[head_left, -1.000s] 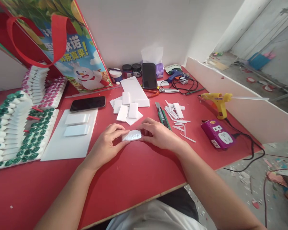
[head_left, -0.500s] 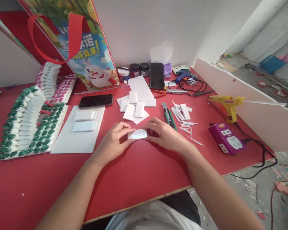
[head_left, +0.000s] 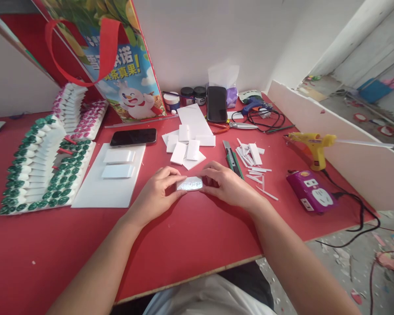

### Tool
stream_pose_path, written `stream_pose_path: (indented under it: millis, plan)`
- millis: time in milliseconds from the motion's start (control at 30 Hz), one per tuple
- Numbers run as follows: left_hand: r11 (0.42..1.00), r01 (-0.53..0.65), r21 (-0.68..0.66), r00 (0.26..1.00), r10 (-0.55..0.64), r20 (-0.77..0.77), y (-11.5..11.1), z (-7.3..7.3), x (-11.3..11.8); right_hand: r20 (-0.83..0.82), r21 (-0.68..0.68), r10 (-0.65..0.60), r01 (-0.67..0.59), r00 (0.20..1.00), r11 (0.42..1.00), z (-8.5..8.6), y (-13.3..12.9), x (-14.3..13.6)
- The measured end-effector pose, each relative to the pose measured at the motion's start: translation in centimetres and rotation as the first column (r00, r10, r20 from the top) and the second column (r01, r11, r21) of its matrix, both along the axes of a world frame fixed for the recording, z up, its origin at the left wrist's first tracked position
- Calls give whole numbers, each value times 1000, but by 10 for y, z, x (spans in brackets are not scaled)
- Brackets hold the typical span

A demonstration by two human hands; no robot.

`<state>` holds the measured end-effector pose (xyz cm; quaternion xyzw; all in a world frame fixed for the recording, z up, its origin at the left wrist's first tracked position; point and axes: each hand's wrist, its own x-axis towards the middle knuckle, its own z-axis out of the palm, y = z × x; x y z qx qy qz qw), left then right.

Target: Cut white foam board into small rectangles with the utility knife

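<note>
Between my two hands is a small white foam-board rectangle with a shiny, silvery-looking face. My left hand pinches its left end between thumb and fingers. At the right end, my right hand grips it the same way. The piece is held low over the red table; whether it touches the surface I cannot tell. Just beyond lie several loose white rectangles. A green utility knife rests past my right hand. Left of my left hand, two white pieces sit on a white board.
Thin white offcuts lie right of the knife. A yellow glue gun and a purple power socket stand at the right. Green-and-white decorated pieces are at the left, a phone nearby, a colourful bag behind.
Both hands keep the same hold on the white piece. The whole view has shifted slightly, so things appear a little further right; nothing else has visibly moved.
</note>
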<state>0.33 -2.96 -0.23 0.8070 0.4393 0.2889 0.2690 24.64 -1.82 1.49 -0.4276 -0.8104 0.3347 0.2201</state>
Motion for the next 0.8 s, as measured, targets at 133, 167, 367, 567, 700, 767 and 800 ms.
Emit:
stream_pose_path:
  millis: [133,167,367,567,700,767,800]
  plan:
    - [1000,2,3,1000,-2,-12,0,0,0,0,4,3,-3,1000,1000,0,0,0]
    - [1000,4,4,1000,-3,-15,0,0,0,-1,6,5,-5,1000,1000,0,-1,1]
    - [1000,11,14,1000,-11,-24,0,0,-1,17,-2,14,-14,1000,1000,1,-2,1]
    - [997,39,59,996,-33,-86,0,4,3,32,14,41,-41,999,999,1,-1,0]
    - [984,79,158,991,-60,-123,0,4,7,27,24,37,-38,999,999,1,-1,0]
    - [979,87,186,992,-67,-111,-1,4,9,28,19,37,-38,999,999,2,-1,0]
    - [977,87,194,992,-68,-107,-1,4,9,30,16,39,-39,999,999,2,-1,0]
